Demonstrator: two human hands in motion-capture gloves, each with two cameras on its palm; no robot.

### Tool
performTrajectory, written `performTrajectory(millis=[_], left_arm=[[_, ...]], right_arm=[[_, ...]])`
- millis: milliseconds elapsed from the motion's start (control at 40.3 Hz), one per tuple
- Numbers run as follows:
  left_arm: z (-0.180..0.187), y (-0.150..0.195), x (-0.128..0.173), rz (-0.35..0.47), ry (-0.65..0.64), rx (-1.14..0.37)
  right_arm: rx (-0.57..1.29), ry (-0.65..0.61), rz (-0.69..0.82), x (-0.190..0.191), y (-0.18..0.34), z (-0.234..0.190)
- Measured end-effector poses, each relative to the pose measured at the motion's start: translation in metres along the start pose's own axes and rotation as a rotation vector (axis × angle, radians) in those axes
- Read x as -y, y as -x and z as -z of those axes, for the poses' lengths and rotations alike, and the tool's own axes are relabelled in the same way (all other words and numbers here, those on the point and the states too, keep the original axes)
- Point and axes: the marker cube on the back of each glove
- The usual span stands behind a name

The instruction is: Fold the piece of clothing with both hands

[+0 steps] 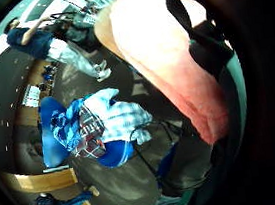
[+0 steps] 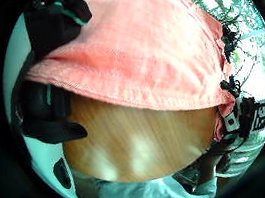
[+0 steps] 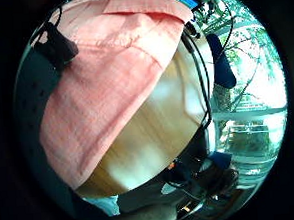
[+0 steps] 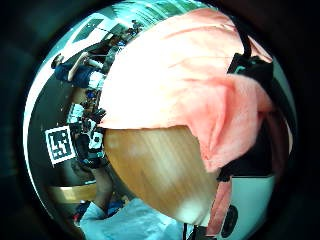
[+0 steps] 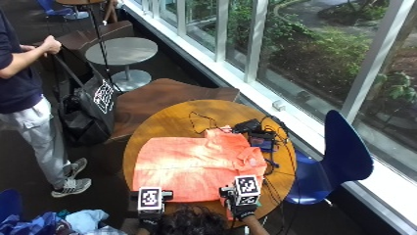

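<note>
An orange shirt [image 5: 196, 166] lies spread flat on the round wooden table [image 5: 163, 122], collar end toward the window. My left hand [image 5: 147, 223] and right hand [image 5: 245, 211] are at its near hem, left and right of the middle. In the left thumb side view, black fingers [image 2: 60, 14] lie over the shirt's hem [image 2: 142, 70] and the thumb [image 2: 50, 124] curls under it. In the right thumb side view the shirt [image 4: 200, 100] bunches under a finger [image 4: 252, 70], above bare table wood [image 4: 160, 170].
Cables and small devices [image 5: 259, 136] lie on the table's far right, beside the shirt. A blue chair [image 5: 344, 156] stands to the right. A person [image 5: 26, 98] stands at the left. Loose clothes [image 5: 45, 223] are piled at the lower left.
</note>
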Motion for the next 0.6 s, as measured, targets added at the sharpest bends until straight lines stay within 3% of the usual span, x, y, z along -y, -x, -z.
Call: performTrajectory(millis=[74, 124, 298, 422, 497, 596], left_arm=[[0.004, 0.006, 0.018, -0.016, -0.189, 0.035], [0.016, 0.009, 0.018, -0.038, -0.207, 0.020], [0.082, 0.024, -0.005, -0.181, -0.097, -0.090], [0.117, 0.031, -0.022, -0.305, 0.093, -0.188], [0.125, 0.038, -0.009, -0.357, 0.144, -0.113], [0.126, 0.038, 0.025, -0.359, 0.190, -0.046]], right_arm=[[-0.019, -0.076, 0.029, 0.005, -0.008, 0.006], [-0.024, -0.090, 0.072, 0.005, -0.012, 0.014], [-0.083, 0.022, 0.315, -0.020, -0.018, 0.077], [-0.080, 0.099, 0.427, -0.030, -0.019, 0.128], [-0.042, 0.114, 0.446, -0.004, -0.017, 0.152], [0.016, 0.099, 0.393, 0.061, -0.012, 0.162]])
